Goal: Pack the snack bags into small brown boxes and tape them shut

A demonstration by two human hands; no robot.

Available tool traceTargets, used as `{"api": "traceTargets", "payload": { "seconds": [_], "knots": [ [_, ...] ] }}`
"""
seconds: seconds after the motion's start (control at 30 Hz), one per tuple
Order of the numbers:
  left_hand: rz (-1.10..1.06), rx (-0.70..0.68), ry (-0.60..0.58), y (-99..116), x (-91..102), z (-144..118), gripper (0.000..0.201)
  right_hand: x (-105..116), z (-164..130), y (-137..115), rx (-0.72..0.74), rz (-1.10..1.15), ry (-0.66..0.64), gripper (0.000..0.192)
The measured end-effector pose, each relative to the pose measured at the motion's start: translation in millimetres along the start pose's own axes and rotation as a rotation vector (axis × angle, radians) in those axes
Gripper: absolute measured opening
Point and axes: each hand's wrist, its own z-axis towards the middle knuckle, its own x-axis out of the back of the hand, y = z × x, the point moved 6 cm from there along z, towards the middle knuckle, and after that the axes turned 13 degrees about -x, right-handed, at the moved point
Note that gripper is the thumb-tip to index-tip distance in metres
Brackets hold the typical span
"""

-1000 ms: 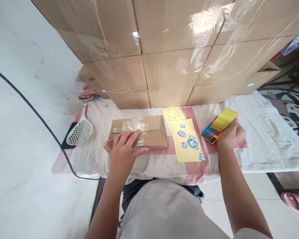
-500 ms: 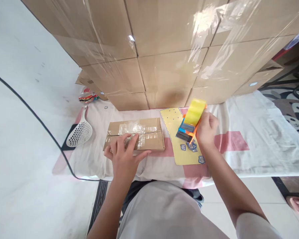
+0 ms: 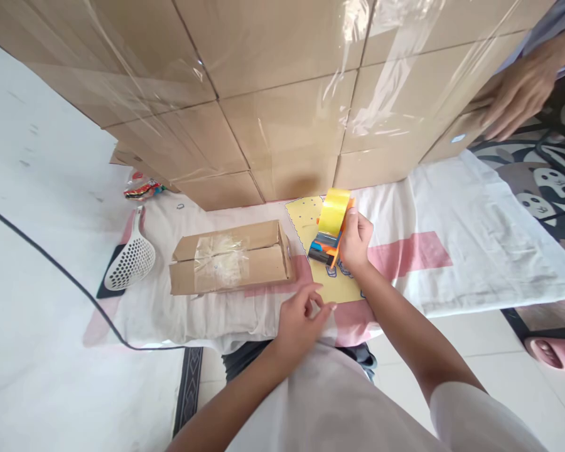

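Cloth-covered table [image 3: 452, 207]: tape dispenser [image 3: 332, 227] in right hand [image 3: 355, 242]

Stacked cartons [image 3: 282, 81] (film-wrapped, seemingly), white floor [image 3: 32, 351]

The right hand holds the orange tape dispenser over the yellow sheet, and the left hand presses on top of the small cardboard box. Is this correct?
Not fully. In the head view the left hand is off the small cardboard box, hovering near the table edge beside the yellow sheet. The right hand does hold the orange tape dispenser over that sheet.

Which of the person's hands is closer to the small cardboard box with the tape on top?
Left. The left hand hovers just off the small cardboard box's near right corner, not touching it. The right hand is farther right, gripping the tape dispenser above the yellow sheet.
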Motion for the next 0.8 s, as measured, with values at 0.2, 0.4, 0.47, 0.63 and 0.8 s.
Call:
{"api": "traceTargets", "payload": {
  "seconds": [0.2,0.4,0.47,0.63,0.8],
  "knots": [
    [-0.252,0.416,0.073,-29.3,-12.7,7.4,0.04,-5.0,-4.5,3.8,-0.009,-0.057,-0.057,0.055],
    [-0.036,0.339,0.006,-30.7,-14.3,0.0,0.052,-11.4,-10.6,-2.2,-0.017,-0.118,-0.11,0.057],
    [0.054,0.279,0.0,-30.6,-12.8,-0.7,0.053,-12.6,-10.5,-0.6,-0.07,-0.087,-0.115,0.058],
    [0.244,0.096,-0.011,-25.3,-7.4,2.3,0.057,-12.0,-8.2,4.0,-0.185,-0.011,-0.099,0.06],
    [0.413,-0.043,-0.017,-19.0,-2.1,8.0,0.048,-10.6,-4.8,2.7,-0.195,-0.017,-0.08,0.061]
  ]
}}
